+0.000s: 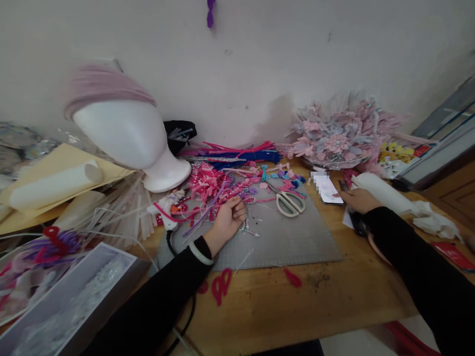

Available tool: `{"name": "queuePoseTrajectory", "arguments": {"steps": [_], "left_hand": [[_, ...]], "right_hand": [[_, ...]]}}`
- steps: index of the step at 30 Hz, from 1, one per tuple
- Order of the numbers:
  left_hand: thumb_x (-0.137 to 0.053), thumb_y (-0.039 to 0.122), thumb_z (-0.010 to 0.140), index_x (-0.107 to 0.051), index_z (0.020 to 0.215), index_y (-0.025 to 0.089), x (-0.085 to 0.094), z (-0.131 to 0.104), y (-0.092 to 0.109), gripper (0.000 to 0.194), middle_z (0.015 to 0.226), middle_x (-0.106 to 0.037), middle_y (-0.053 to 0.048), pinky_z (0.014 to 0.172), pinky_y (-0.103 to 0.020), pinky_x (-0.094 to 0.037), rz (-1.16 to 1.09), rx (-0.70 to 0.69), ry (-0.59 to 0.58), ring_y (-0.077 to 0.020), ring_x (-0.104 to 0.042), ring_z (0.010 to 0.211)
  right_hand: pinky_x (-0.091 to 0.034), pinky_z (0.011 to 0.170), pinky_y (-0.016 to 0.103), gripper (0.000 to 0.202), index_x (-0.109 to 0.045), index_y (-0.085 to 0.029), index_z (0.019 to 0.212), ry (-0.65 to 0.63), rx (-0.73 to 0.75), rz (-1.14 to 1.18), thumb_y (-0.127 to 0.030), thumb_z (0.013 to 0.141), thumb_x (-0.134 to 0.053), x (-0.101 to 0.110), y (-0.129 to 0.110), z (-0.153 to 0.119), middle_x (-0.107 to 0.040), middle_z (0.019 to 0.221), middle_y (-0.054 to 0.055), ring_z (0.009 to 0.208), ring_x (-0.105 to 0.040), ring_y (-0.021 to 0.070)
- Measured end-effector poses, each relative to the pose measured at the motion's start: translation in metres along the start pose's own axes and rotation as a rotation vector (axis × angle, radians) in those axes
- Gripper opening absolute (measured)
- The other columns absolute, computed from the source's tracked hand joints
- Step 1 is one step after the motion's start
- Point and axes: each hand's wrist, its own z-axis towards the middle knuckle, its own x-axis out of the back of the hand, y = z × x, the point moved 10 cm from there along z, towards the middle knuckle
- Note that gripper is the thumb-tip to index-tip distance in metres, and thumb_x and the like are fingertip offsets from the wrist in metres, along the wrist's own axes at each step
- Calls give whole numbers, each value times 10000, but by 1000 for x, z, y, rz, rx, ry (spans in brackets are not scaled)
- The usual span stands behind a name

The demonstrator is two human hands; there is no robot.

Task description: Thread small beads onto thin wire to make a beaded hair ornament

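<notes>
My left hand (pixel 229 218), with a pale bangle (pixel 201 253) on its wrist, is closed over the grey cutting mat (pixel 297 242). Its fingers are curled in, and what they hold, if anything, is hidden. Just beyond it lies a heap of pink fuzzy stems (pixel 204 182), with white-handled scissors (pixel 290 203) to its right. Stretched fingers of my right hand (pixel 359 200) reach the near right edge of a phone (pixel 328 189) with a lit screen. A dark object (pixel 359 225) sits partly under that hand and is hard to make out.
A white mannequin head (pixel 122 131) wearing a pink cap stands at the back left. A glue gun (pixel 168 217) with a cord rests beside the mat. Pink-grey flower pieces (pixel 336 136) fill the back right. A box of clear pieces (pixel 74 301) is at the front left.
</notes>
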Motion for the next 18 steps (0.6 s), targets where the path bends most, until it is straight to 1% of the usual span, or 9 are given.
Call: {"name": "queuePoseTrajectory", "arguments": {"steps": [3, 5, 7, 10, 11, 12, 14, 16, 18], "left_hand": [[-430, 83, 734, -299, 583, 163, 0, -1, 0, 215, 446, -285, 69, 343, -155, -150, -5, -1, 3, -26, -249, 330], [-425, 83, 737, -300, 581, 162, -1, -1, 0, 215, 443, -284, 68, 342, -157, -145, -8, 2, 4, -26, -249, 328], [-427, 85, 738, -307, 585, 161, -1, -1, 0, 209, 442, -289, 68, 342, -156, -144, -10, -1, 3, -25, -249, 328], [-437, 84, 732, -314, 588, 160, -2, -2, 0, 204, 445, -296, 67, 344, -153, -148, -7, -4, 2, -25, -254, 332], [-439, 82, 729, -316, 587, 160, -2, -2, 0, 204, 445, -296, 67, 344, -153, -149, -5, -4, 3, -25, -255, 333], [-440, 79, 727, -317, 586, 159, -1, -1, 0, 204, 445, -294, 66, 344, -153, -149, -2, -4, 4, -24, -256, 333], [-442, 78, 725, -322, 585, 159, -1, -1, 1, 201, 443, -291, 67, 342, -153, -151, 3, -7, 3, -24, -254, 331], [-443, 84, 729, -331, 590, 158, -1, -1, 1, 193, 442, -293, 67, 341, -150, -161, 3, -13, -5, -24, -256, 332], [-442, 87, 732, -338, 593, 156, -3, -1, 2, 187, 442, -294, 67, 340, -145, -167, 5, -25, -21, -23, -258, 334]], "right_hand": [[-350, 702, 251, 423, -646, -81, 989, -149, -6, 38, -310, 836, -325, -8, -4, -7, -643, 850, 161, 778, -564, 174], [-349, 731, 255, 413, -650, -86, 981, -151, -14, 62, -301, 831, -331, -6, -6, -8, -640, 877, 160, 820, -561, 187], [-356, 738, 263, 377, -673, -108, 924, -131, -21, 85, -293, 813, -364, -2, -9, -8, -644, 845, 138, 819, -562, 196], [-376, 679, 257, 285, -693, -157, 737, -94, -20, 201, -269, 760, -432, 1, -27, -13, -613, 671, 62, 694, -550, 169], [-375, 615, 242, 263, -680, -164, 688, -109, -1, 292, -264, 744, -443, -2, -39, -17, -563, 577, 30, 603, -519, 142], [-354, 530, 229, 257, -664, -166, 670, -161, 7, 406, -280, 739, -443, -8, -54, -23, -481, 484, -4, 497, -455, 115], [-247, 396, 207, 292, -622, -171, 690, -331, 16, 710, -354, 753, -405, -29, -95, -39, -299, 402, -64, 362, -273, 73], [-183, 367, 193, 315, -585, -165, 697, -543, 110, 930, -413, 752, -401, -51, -152, -59, -236, 414, -87, 352, -184, 51], [-180, 368, 186, 318, -581, -156, 757, -591, 186, 976, -442, 734, -442, -66, -199, -71, -240, 432, -92, 362, -199, 45]]}}
